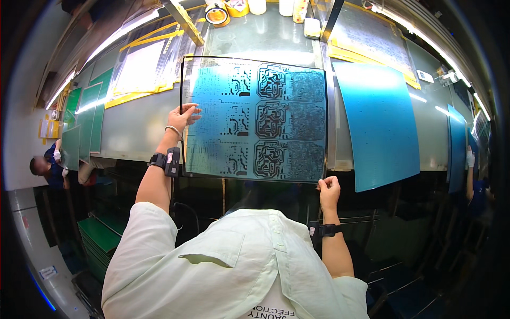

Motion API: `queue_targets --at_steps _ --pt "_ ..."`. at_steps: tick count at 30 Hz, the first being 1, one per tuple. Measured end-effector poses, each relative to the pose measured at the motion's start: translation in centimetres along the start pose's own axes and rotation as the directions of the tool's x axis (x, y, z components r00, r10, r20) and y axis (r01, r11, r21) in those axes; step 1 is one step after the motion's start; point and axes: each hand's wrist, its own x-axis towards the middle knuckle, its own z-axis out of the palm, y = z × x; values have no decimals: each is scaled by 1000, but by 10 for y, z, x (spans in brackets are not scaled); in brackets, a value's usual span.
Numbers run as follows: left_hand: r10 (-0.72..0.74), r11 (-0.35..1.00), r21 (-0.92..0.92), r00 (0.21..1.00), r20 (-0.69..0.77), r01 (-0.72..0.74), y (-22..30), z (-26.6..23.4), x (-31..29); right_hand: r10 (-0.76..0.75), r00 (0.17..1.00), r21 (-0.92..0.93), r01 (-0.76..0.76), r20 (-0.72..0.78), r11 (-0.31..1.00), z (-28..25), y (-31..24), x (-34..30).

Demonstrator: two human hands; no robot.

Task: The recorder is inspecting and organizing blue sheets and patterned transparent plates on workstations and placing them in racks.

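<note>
In front of me is a see-through circuit film point(241, 114) with a black border and black printed circuit patterns. A blue panel shows through it, and the film's left border extends past the blue. My left hand point(183, 118) is closed on the film's left edge, its fingertips reaching over the border. At the lower right corner my right hand point(329, 191) pinches the film's edge between thumb and fingers. Whether either hand also grips the panel underneath cannot be made out. To the right lies a bare blue panel point(378, 127), its near end jutting past the table edge.
Yellow-edged film sheets lie at the far left point(146, 66) and far right point(372, 45). Tape rolls point(217, 15) and bottles stand at the back of the table point(127, 133). Green boards point(101, 234) are stacked below left. A co-worker point(50, 167) handles green panels; another person's gloved hand point(470, 158) is far right.
</note>
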Motion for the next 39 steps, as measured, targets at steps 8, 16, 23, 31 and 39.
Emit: queue_targets --at_steps 8,16,23,31,39 --pt "0 1000 -10 1000 -14 -1 4 5 6 -103 995 -118 103 10 988 -6 -4 0" --pt "-84 996 1 990 112 85 13 -4 13 -179 983 -186 182 31 966 -4 -18 0" --pt "-339 938 -7 920 199 347 6 -4 35 -300 952 -303 306 69 903 -41 1 4" --pt "95 728 667 941 -325 157 11 50 87 -120 989 -217 136 87 967 -49 1 5" --pt "123 507 860 984 -130 51 10 42 105 -97 992 -227 113 81 967 -45 0 4"
